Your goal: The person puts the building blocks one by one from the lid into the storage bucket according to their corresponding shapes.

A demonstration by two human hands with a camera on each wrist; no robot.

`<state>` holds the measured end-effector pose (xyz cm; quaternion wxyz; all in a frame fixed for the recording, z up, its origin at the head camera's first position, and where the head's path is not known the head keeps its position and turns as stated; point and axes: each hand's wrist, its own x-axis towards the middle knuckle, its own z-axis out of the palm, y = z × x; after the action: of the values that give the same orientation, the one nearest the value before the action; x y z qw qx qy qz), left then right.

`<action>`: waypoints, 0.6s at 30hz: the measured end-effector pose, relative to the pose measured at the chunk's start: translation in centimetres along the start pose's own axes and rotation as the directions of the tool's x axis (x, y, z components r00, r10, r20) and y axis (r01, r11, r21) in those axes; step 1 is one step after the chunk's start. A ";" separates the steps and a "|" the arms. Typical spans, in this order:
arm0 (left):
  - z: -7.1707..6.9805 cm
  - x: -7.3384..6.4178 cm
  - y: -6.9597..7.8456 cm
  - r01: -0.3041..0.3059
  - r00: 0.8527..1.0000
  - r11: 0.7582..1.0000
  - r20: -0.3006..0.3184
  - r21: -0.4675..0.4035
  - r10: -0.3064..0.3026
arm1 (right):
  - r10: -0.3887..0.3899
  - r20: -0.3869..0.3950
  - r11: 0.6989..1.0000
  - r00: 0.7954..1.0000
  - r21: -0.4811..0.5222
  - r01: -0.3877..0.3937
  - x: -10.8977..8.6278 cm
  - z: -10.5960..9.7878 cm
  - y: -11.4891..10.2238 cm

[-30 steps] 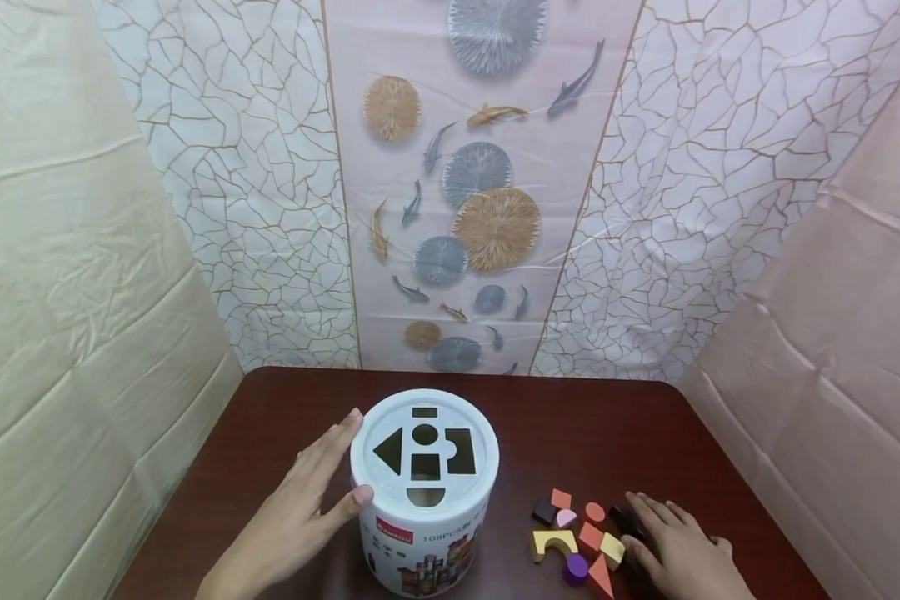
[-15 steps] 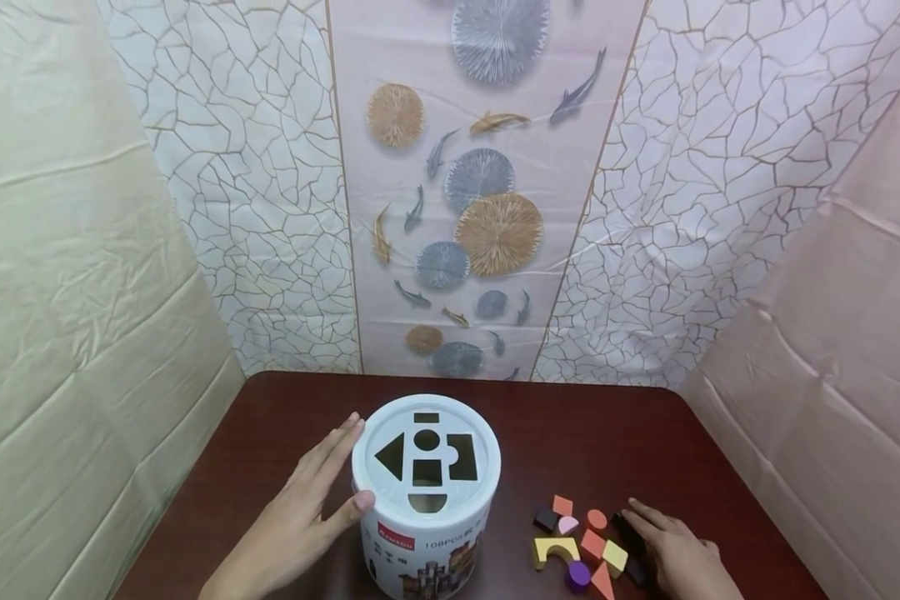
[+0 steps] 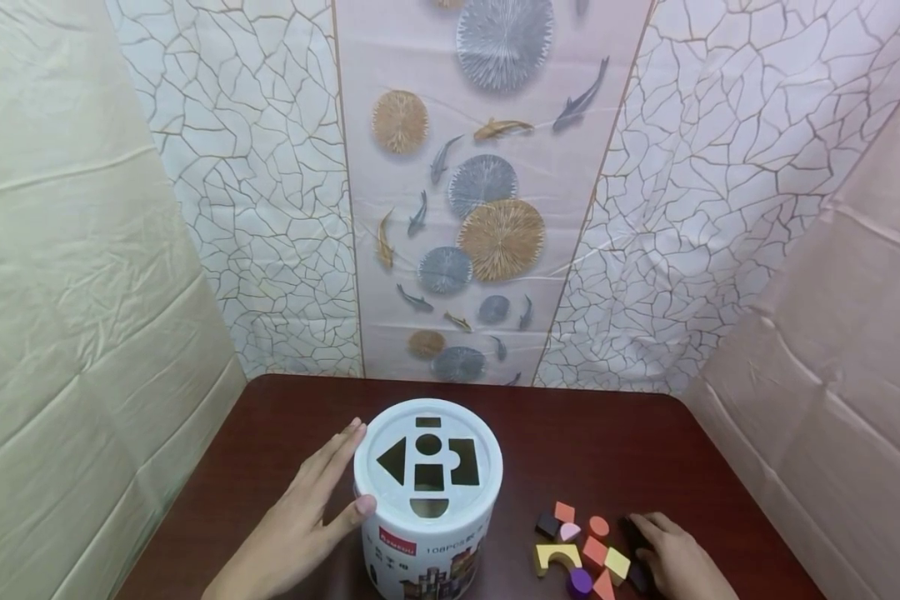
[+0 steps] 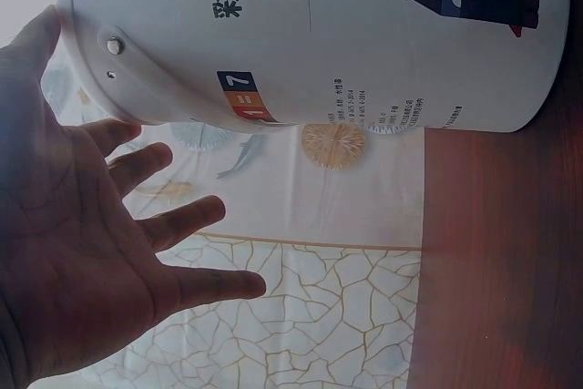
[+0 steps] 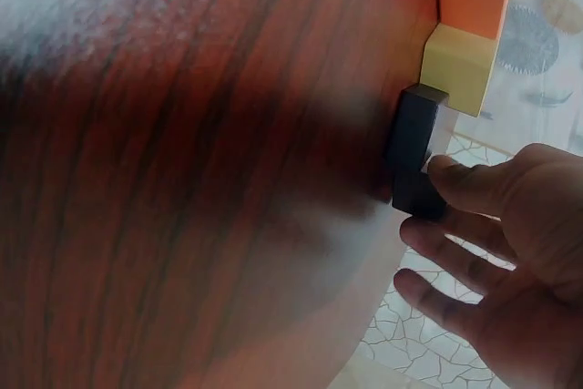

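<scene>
Widely spread left grip touching white bucket, right grip narrow, pinching black block

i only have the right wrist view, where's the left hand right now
Observer: The left hand is spread at the rim of a white bucket.
Operator: ok what's its top like, solid or open
Observer: It has a lid with six cut-outs of various shapes.
Operator: and any arch piece out there
Observer: Yes, a yellow arch block lies to the bucket's right in the head view.
</scene>
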<state>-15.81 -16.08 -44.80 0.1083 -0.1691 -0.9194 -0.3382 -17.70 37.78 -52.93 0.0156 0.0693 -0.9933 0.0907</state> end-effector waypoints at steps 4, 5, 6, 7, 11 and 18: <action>0.0 0.0 0.0 -0.001 1.000 1.000 0.006 -0.011 0.001 | 0.022 -0.008 1.000 1.000 -0.009 -0.022 -0.1 -0.1 0.0; 0.0 0.0 0.0 0.000 1.000 1.000 0.009 -0.014 0.000 | 0.023 -0.019 1.000 1.000 -0.007 -0.023 -0.1 -0.1 0.0; 0.1 0.0 0.0 -0.001 1.000 1.000 0.009 -0.018 0.001 | 0.023 -0.034 1.000 0.999 -0.001 -0.023 -0.2 -0.2 0.0; 0.1 0.0 0.0 0.002 1.000 1.000 0.011 -0.020 -0.001 | 0.025 -0.051 1.000 0.998 0.005 -0.024 -0.3 -0.2 -0.1; 0.1 0.0 -0.1 0.001 1.000 0.999 0.011 -0.033 0.000 | 0.068 -0.113 0.997 0.991 0.046 -0.063 -0.5 -0.6 -0.2; 0.3 0.0 -0.3 0.009 1.000 0.999 0.021 -0.053 -0.008 | 0.102 -0.261 0.993 0.960 0.092 -0.080 -0.8 -1.0 -0.7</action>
<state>-15.91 -16.06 -45.23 0.0927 -0.1717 -0.9118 -0.3613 -16.79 37.40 -51.89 0.1413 0.0113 -0.9800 0.1395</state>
